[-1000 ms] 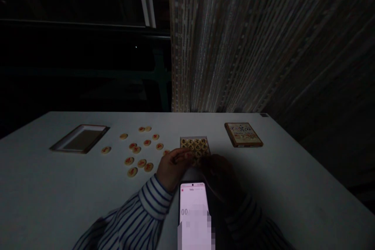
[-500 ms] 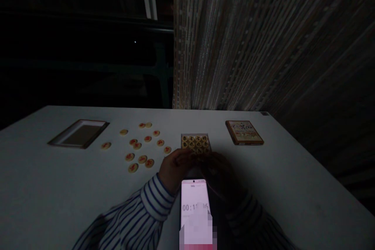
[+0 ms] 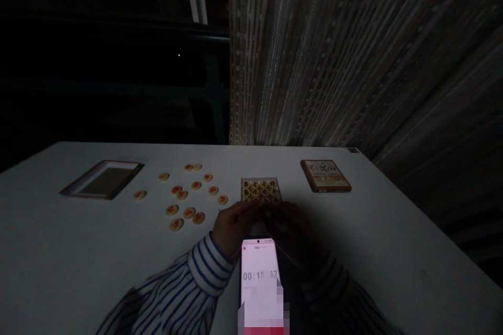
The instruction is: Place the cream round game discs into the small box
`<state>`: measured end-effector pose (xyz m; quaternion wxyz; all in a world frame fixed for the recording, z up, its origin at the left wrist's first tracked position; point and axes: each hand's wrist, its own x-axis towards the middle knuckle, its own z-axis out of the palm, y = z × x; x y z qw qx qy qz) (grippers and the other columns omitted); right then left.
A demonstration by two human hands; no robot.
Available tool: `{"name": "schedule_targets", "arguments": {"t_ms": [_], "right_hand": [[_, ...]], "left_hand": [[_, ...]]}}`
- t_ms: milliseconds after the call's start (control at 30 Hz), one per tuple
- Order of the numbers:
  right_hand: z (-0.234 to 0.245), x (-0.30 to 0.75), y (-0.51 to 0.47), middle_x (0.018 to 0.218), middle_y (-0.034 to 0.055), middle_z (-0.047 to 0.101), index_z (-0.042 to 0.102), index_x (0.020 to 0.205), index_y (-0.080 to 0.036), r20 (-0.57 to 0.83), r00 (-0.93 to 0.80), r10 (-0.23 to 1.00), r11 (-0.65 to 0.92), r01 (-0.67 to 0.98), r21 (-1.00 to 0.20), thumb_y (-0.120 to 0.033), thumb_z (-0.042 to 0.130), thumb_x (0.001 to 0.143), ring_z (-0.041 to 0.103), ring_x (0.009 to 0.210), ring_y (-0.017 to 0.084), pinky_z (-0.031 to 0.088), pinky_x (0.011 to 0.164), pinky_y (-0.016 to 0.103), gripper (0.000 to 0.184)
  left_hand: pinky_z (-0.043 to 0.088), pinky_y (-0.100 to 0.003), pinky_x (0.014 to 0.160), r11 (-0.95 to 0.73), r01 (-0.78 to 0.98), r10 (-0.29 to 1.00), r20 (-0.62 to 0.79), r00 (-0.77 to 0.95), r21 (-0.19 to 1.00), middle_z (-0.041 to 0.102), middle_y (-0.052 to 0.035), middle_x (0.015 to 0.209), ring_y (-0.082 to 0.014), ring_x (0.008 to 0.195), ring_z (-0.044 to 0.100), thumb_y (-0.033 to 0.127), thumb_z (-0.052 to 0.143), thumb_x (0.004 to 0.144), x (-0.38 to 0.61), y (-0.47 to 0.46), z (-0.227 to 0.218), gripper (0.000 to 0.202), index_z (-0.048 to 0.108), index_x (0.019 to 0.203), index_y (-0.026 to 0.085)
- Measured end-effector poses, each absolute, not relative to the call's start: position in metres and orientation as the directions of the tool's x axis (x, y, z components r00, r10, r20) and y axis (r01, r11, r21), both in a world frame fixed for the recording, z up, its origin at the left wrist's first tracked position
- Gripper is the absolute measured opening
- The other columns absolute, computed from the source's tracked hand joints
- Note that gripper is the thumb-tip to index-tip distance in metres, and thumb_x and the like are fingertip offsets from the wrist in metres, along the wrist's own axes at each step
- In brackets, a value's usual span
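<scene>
A small square tray (image 3: 261, 190) filled with round black-marked game discs sits in the middle of the white table (image 3: 78, 251). My left hand (image 3: 231, 226) rests at the tray's near left corner, fingers curled against its edge. My right hand (image 3: 293, 233) lies in deep shadow at the tray's near right corner; its fingers are too dark to read. Several loose discs with red marks (image 3: 188, 196) lie spread out to the left of the tray. Both sleeves are blue-and-white striped.
An empty shallow box half (image 3: 102, 179) lies at the far left. A printed box lid (image 3: 325, 176) lies at the far right. A lit phone (image 3: 260, 277) showing a timer stands close in front of me. A tall stack of sheets (image 3: 353, 52) rises behind the table.
Both hands stay at the tray's near edge, barely shifting. The view has drifted slightly, and the phone's timer has counted on.
</scene>
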<state>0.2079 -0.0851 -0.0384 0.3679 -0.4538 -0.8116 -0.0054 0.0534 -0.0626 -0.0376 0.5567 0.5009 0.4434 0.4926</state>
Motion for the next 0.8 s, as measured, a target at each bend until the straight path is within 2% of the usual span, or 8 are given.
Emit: {"name": "schedule_targets", "arguments": {"t_ms": [100,200,400,800], "right_hand": [[-0.0375,0.2077,-0.085,0.086,0.006,0.063,0.058,0.103,-0.019,0.597,-0.303,0.743,0.574,0.748,-0.334,-0.023,0.048,0.085,0.056,0.079,0.017,0.044,0.069,0.032,0.02],[-0.0378,0.2077,-0.0848,0.087,0.0064,0.063,0.058,0.103,-0.019,0.601,-0.305,0.739,0.572,0.756,-0.318,-0.023,0.047,0.085,0.056,0.081,0.017,0.044,0.071,0.033,0.021],[-0.0355,0.2064,-0.0863,0.088,0.0053,0.063,0.058,0.1,-0.02,0.602,-0.296,0.741,0.569,0.754,-0.329,-0.023,0.049,0.084,0.055,0.082,0.017,0.045,0.072,0.033,0.019],[-0.0359,0.2075,-0.0858,0.093,0.005,0.062,0.056,0.103,-0.02,0.622,-0.305,0.722,0.592,0.737,-0.326,-0.022,0.049,0.084,0.055,0.086,0.017,0.044,0.074,0.034,0.02]], "left_hand": [[0.053,-0.034,0.079,-0.054,-0.042,0.988,0.059,0.14,0.998,0.07,-0.0064,0.091,-0.0186,0.084,0.064,0.028,0.061,0.07,0.0519,-0.0626,-0.036,0.022,0.069,0.088,0.018],[0.053,-0.035,0.078,-0.046,-0.04,0.993,0.05,0.106,0.998,0.07,-0.0064,0.092,-0.0189,0.085,0.065,0.028,0.061,0.07,0.0521,-0.0629,-0.0354,0.023,0.068,0.089,0.018],[0.055,-0.032,0.065,0.013,-0.08,0.998,-0.008,0.056,0.997,0.071,-0.0058,0.073,-0.0177,0.067,0.066,0.03,0.065,0.064,0.0536,-0.0644,-0.0362,0.02,0.067,0.077,0.015],[0.053,-0.029,0.057,-0.049,-0.021,0.997,0.05,0.059,0.999,0.068,-0.0034,0.064,-0.0151,0.059,0.063,0.029,0.063,0.066,0.0545,-0.0644,-0.0381,0.016,0.067,0.074,0.016]]}}
